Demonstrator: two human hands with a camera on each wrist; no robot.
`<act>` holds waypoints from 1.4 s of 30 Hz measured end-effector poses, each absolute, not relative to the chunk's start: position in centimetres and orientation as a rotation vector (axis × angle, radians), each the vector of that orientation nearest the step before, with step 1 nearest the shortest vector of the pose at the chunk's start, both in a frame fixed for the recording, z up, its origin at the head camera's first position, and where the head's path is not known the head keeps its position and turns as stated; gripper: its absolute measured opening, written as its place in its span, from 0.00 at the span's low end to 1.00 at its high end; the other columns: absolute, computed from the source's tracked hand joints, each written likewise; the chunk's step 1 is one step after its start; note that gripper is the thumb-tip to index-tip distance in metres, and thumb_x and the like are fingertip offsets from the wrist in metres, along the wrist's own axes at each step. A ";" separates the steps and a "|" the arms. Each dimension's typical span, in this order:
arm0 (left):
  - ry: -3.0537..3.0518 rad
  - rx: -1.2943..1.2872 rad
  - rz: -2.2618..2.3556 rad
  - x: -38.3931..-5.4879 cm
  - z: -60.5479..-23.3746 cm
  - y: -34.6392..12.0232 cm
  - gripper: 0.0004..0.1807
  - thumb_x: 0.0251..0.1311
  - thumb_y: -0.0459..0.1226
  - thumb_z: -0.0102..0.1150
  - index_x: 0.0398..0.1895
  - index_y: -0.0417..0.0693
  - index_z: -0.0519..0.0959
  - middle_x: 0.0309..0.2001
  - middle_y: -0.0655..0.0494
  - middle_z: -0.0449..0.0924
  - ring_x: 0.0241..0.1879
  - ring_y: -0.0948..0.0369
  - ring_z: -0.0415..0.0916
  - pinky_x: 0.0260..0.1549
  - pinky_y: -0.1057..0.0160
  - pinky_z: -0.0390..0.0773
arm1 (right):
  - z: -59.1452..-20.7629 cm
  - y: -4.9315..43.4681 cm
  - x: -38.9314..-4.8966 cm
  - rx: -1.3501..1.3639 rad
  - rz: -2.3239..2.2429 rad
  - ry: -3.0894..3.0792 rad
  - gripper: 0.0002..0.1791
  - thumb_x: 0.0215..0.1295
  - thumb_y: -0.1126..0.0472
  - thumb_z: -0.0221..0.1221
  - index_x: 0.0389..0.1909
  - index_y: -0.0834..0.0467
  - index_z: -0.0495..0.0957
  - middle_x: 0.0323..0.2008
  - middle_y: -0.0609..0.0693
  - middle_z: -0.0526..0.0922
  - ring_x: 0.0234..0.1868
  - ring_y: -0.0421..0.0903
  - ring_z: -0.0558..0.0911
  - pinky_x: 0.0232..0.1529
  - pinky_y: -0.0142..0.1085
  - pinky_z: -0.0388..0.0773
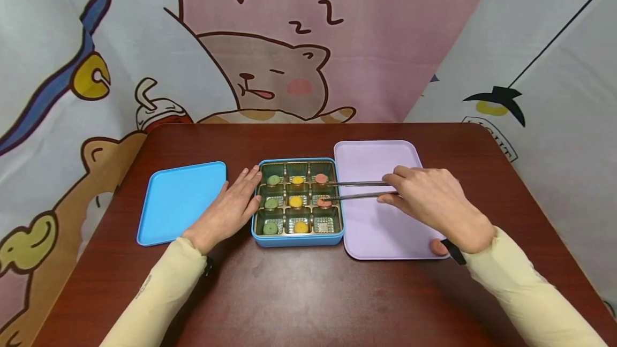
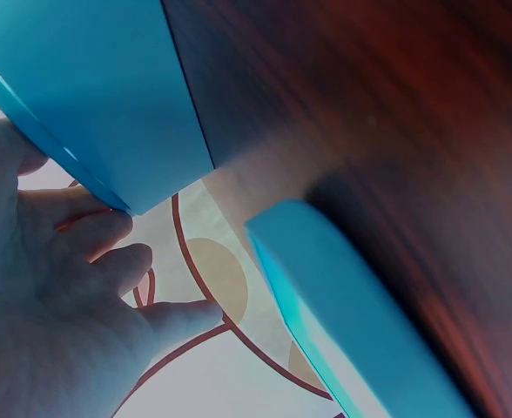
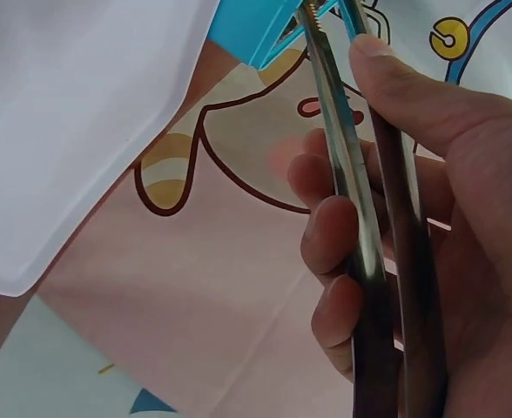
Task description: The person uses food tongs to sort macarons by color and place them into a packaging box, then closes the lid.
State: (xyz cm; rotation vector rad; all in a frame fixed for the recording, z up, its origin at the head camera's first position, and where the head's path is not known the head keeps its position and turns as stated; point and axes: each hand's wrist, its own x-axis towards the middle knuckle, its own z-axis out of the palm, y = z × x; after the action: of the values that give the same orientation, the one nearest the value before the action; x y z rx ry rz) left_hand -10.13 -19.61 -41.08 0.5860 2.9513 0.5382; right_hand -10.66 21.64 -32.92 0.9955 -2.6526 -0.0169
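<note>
A blue box [image 1: 299,240] holds a gold compartment tray [image 1: 285,217] with small round pieces: green [image 1: 271,227] on the left, yellow [image 1: 301,227] in the middle, pink [image 1: 321,178] on the right. My left hand [image 1: 232,205] rests against the box's left side, fingers fairly straight. Metal tongs [image 1: 363,195] are gripped between thumb and fingers of my right hand [image 1: 426,197]. Their arms stand apart, one tip at the middle pink piece [image 1: 324,202], the other near the back one. Another pink piece [image 1: 438,247] lies on the lilac tray [image 1: 381,240], partly hidden by my right wrist.
A blue lid [image 1: 180,202] lies left of the box on the brown table [image 1: 299,293]. The lilac tray adjoins the box's right side. Behind the table hangs a cartoon-printed cloth [image 1: 376,42].
</note>
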 end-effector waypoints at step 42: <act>2.913 0.522 0.540 -10.0 -40.9 -19.3 0.36 0.81 0.48 0.45 0.84 0.44 0.51 0.84 0.48 0.43 0.82 0.48 0.39 0.73 0.31 0.45 | -36.8 36.8 -2.5 0.441 0.248 -2.843 0.28 0.45 0.48 0.81 0.47 0.53 0.85 0.31 0.43 0.82 0.26 0.42 0.75 0.23 0.45 0.72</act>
State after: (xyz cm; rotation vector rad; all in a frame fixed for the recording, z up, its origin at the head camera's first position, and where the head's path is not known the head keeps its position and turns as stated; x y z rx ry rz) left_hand -9.97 -19.29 -40.89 0.5221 2.9134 0.5402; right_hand -2.48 36.78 -36.84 0.4411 -2.8433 0.2476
